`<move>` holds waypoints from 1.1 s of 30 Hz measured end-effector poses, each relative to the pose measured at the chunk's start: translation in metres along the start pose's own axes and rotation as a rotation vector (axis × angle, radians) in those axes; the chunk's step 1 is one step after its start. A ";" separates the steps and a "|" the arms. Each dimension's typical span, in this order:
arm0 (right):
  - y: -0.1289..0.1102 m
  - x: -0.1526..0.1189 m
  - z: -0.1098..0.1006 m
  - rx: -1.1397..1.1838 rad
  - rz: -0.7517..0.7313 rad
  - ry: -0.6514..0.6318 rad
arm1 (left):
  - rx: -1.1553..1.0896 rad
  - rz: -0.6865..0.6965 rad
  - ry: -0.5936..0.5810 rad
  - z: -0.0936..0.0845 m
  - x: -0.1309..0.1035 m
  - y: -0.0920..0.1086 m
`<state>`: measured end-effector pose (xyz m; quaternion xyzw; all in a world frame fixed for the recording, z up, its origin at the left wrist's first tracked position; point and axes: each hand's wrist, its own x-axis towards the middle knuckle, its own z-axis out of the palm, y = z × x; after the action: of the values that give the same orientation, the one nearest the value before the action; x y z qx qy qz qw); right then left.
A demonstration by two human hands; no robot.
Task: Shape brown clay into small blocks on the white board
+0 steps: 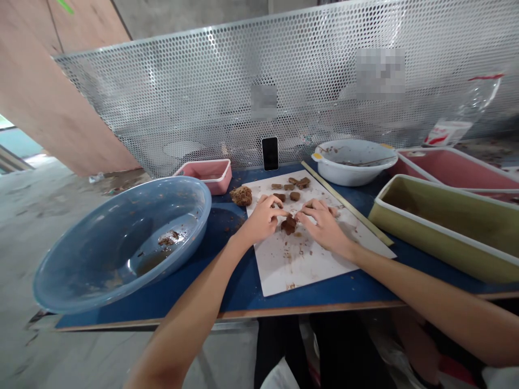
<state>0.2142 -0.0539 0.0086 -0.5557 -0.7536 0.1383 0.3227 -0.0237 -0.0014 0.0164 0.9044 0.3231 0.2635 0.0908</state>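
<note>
Both hands are over a white board dotted with brown crumbs. My left hand has its fingers bent, with the thumb and index fingertips at a small brown clay lump. From the right, my right hand brings its bent fingertips to the same lump. Whether either hand grips it is too small to tell. Several brown clay pieces lie just beyond the hands on the board. A rough brown clump sits at the board's left edge.
A large blue basin stands left, a small pink tub behind. A phone leans on perforated metal. A wooden strip crosses the board's right side. Right are a white basin, green trough, pink trough and plastic bottle.
</note>
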 end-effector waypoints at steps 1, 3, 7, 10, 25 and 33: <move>0.000 0.000 0.000 -0.001 -0.003 0.004 | -0.008 0.002 0.006 0.000 0.000 0.000; 0.001 0.000 0.001 -0.001 -0.012 0.013 | -0.035 -0.024 0.025 0.001 0.002 0.002; 0.003 0.000 0.002 0.002 -0.022 0.028 | -0.131 -0.191 0.076 0.001 0.004 0.016; 0.005 0.001 0.004 0.004 -0.034 0.043 | -0.117 -0.276 0.068 0.003 0.004 0.029; 0.007 0.003 0.004 0.079 -0.019 0.036 | 0.010 -0.332 -0.017 0.008 -0.001 0.047; 0.008 0.003 0.008 0.024 -0.040 0.064 | -0.005 -0.325 -0.018 0.012 0.000 0.044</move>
<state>0.2146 -0.0475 -0.0014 -0.5407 -0.7521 0.1231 0.3560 0.0067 -0.0357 0.0208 0.8422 0.4637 0.2382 0.1375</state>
